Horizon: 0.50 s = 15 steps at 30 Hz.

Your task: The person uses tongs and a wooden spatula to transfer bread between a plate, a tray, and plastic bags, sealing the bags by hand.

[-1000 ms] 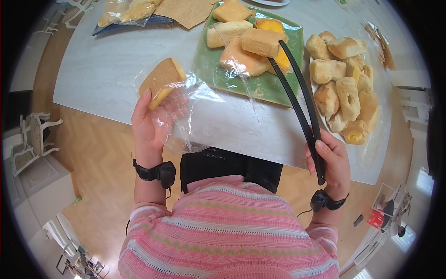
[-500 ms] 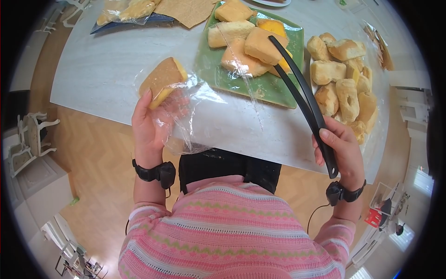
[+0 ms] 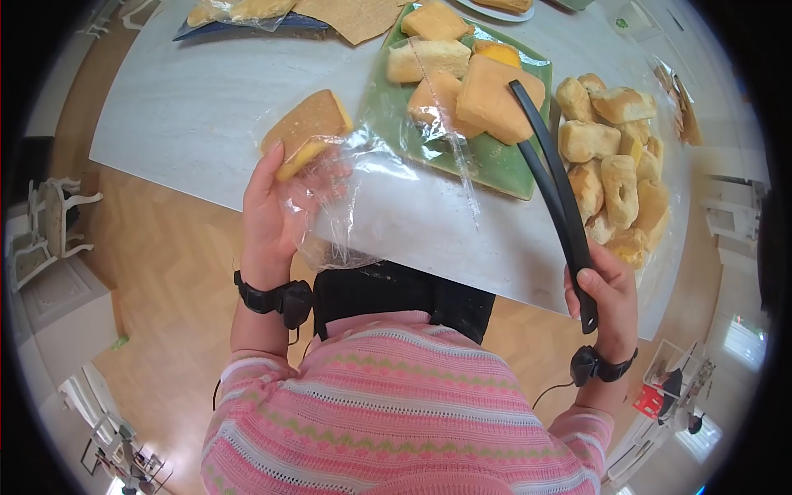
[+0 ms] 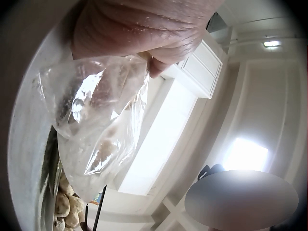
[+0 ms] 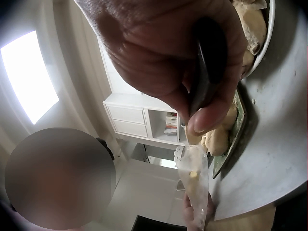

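The left hand (image 3: 276, 210) holds a clear plastic bag (image 3: 338, 223) with a piece of bread (image 3: 307, 128) in it, the thumb against the bread's side. In the left wrist view the bag (image 4: 96, 110) hangs from the hand (image 4: 139, 33). Black tongs (image 3: 551, 173) are gripped near their lower end by the right hand (image 3: 609, 293). The tongs' tips are at a square piece of bread (image 3: 495, 99) above the green plate (image 3: 503, 177), one tip over its top, the other near its lower edge. Several other pieces lie on that plate.
To the right, a white plate under clear plastic holds several rolls (image 3: 619, 190). Brown paper (image 3: 351, 16) and a bagged item on a blue tray (image 3: 247, 29) are at the back left. A small white plate (image 3: 524, 15) stands at the back.
The tongs' tips have shifted on the square bread, which now shows more of its broad face and sits nearer the right of the plate. The left hand still holds the bagged bread.
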Each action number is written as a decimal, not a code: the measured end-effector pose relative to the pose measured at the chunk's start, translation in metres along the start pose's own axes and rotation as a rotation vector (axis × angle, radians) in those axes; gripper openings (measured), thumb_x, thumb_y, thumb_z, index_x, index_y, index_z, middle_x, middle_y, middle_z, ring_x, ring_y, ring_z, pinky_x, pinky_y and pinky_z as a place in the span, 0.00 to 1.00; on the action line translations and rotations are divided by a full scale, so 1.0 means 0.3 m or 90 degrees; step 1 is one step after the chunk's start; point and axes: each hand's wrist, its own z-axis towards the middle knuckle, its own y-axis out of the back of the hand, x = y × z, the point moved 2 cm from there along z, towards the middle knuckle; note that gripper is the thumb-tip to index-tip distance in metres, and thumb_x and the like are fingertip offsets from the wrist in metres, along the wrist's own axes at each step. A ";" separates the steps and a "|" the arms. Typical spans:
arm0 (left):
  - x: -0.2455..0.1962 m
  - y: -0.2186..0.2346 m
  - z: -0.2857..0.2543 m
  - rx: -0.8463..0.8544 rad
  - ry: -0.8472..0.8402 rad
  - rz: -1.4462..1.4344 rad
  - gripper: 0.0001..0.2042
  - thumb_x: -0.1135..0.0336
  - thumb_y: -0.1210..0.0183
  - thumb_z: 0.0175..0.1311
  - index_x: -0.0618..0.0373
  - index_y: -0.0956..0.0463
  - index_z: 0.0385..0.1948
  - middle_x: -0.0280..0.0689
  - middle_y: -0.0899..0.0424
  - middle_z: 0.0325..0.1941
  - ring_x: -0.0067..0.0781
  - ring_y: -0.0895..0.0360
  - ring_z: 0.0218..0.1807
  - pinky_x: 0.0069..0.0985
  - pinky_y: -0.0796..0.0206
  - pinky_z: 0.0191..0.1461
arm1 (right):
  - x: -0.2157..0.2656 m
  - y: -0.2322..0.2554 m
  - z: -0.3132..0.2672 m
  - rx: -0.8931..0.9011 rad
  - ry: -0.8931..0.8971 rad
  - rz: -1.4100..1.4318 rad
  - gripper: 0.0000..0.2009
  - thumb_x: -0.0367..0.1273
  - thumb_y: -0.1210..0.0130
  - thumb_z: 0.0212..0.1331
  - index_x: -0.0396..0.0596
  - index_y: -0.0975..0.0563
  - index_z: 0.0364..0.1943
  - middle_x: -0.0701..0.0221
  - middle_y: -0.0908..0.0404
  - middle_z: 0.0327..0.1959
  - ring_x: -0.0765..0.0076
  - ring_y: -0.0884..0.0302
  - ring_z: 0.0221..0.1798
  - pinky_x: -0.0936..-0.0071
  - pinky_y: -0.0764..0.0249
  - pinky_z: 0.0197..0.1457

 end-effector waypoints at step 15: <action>0.059 -0.105 0.002 -0.029 0.000 -0.002 0.27 0.53 0.54 0.78 0.61 0.39 0.69 0.50 0.27 0.66 0.53 0.26 0.64 0.49 0.28 0.62 | 0.017 -0.042 -0.021 0.202 -0.022 -0.153 0.20 0.25 0.39 0.64 0.34 0.23 0.59 0.74 0.23 0.25 0.83 0.28 0.24 0.82 0.31 0.27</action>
